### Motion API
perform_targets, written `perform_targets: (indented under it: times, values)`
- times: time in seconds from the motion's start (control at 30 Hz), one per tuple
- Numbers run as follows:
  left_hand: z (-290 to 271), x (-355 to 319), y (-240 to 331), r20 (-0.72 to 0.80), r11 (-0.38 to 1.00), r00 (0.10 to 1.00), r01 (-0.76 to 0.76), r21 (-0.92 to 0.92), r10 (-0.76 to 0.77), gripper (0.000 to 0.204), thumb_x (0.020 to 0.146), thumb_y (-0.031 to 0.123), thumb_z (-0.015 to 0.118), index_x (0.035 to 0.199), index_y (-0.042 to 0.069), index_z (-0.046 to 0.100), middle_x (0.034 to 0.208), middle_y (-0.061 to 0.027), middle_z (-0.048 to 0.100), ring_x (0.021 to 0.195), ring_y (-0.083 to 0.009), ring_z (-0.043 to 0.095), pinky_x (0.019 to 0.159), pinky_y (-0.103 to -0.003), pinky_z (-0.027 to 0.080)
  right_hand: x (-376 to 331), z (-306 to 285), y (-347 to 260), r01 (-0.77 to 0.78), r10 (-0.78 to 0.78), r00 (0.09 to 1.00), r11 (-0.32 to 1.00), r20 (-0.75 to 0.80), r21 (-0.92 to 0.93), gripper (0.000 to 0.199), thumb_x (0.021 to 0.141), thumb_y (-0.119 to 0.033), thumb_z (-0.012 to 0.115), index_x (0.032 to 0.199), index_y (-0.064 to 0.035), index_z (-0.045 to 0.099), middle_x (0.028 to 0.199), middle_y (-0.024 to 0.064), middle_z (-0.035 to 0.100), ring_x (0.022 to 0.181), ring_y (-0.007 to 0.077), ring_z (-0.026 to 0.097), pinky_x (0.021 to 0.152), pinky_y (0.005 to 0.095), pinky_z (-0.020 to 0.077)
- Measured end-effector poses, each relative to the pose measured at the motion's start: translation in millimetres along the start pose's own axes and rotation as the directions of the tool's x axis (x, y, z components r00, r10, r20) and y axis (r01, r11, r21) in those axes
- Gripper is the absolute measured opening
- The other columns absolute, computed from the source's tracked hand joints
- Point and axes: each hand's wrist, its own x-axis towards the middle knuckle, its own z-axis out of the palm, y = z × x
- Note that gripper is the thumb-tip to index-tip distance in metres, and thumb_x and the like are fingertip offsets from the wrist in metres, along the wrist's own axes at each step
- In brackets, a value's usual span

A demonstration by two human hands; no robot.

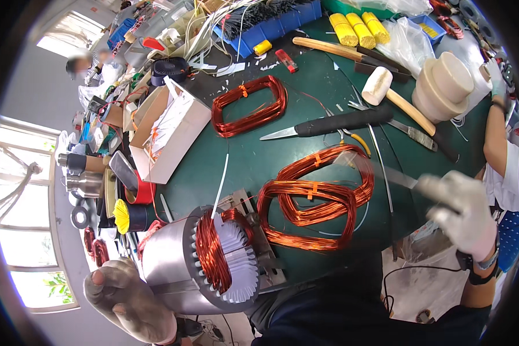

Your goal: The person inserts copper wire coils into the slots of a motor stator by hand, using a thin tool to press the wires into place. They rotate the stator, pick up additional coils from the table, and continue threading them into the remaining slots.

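My right hand (464,216), in a pale glove, grips a flat-bladed tool (395,174). The tool is blurred, and its thin end lies over two overlapping copper wire coils (305,239) tied with orange bands. Beside a metal motor stator (170,265), at the lower left, is my gloved left hand (130,300), its fingers loosely bent and apart with nothing seen in them. Copper windings (212,254) sit in the stator's slots, among white slot liners (242,274). A white strip (220,184) sticks up from the windings.
Another copper coil (249,106) lies farther back on the green table (193,153). Around it are a black-handled knife (328,124), a white-headed mallet (380,86) and an open box of paper strips (181,135). At the right edge, another person's arm (495,132) shows.
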Motion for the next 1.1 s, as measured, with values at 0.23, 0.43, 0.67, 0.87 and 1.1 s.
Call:
perform_targets:
  times: [0.23, 0.43, 0.67, 0.87, 1.1]
  values:
    - [10, -4, 6, 0.048, 0.980, 0.999, 0.005, 0.197, -0.015, 0.059, 0.101, 0.039, 0.068, 0.143, -0.001, 0.055, 0.108, -0.0072, 0.056, 0.101, -0.0212, 0.049, 0.096, -0.039, 0.040, 55, 57, -22, 0.308, -0.365, 0.805, 0.931, 0.467, 0.197, 0.051, 0.096, -0.024, 0.068, 0.146, -0.0358, 0.061, 0.082, 0.0062, 0.058, 0.062, 0.0234, 0.063, 0.055, 0.0359, 0.0531]
    - [12, -7, 3, 0.112, 0.979, 0.993, 0.025, 0.204, -0.049, 0.063, 0.100, 0.040, 0.068, 0.146, -0.001, 0.053, 0.112, -0.0098, 0.060, 0.104, -0.0228, 0.051, 0.095, -0.040, 0.040, 68, 63, -20, 0.307, -0.356, 0.779, 0.934, 0.516, 0.182, 0.050, 0.091, -0.026, 0.077, 0.140, -0.0346, 0.068, 0.077, 0.0041, 0.056, 0.059, 0.0242, 0.061, 0.054, 0.0352, 0.0508]
    - [0, -3, 3, 0.186, 0.973, 0.982, -0.077, 0.219, 0.036, 0.064, 0.104, 0.050, 0.062, 0.144, 0.000, 0.054, 0.116, -0.0218, 0.070, 0.103, -0.0340, 0.067, 0.091, -0.045, 0.055, 89, 54, -20, 0.337, -0.469, 0.712, 0.881, 0.522, 0.331, 0.049, 0.096, -0.023, 0.070, 0.144, -0.0285, 0.064, 0.074, 0.0068, 0.056, 0.062, 0.0259, 0.063, 0.055, 0.0379, 0.0525]
    - [-4, 0, -1, 0.197, 0.983, 0.978, -0.094, 0.158, 0.062, 0.071, 0.106, 0.055, 0.057, 0.145, -0.005, 0.052, 0.112, -0.0256, 0.071, 0.103, -0.0363, 0.070, 0.095, -0.048, 0.056, 95, 58, -18, 0.362, -0.497, 0.725, 0.864, 0.478, 0.349, 0.053, 0.088, -0.022, 0.079, 0.140, -0.0311, 0.070, 0.076, 0.0060, 0.058, 0.060, 0.0236, 0.064, 0.053, 0.0345, 0.0514]
    - [0, -5, -1, 0.160, 0.979, 0.987, -0.038, 0.201, 0.006, 0.072, 0.106, 0.056, 0.054, 0.146, -0.004, 0.051, 0.111, -0.0211, 0.068, 0.104, -0.0329, 0.065, 0.097, -0.046, 0.052, 96, 59, -18, 0.420, -0.518, 0.739, 0.854, 0.431, 0.306, 0.064, 0.075, -0.024, 0.082, 0.138, -0.0319, 0.072, 0.071, 0.0043, 0.056, 0.055, 0.0184, 0.060, 0.047, 0.0335, 0.0482]
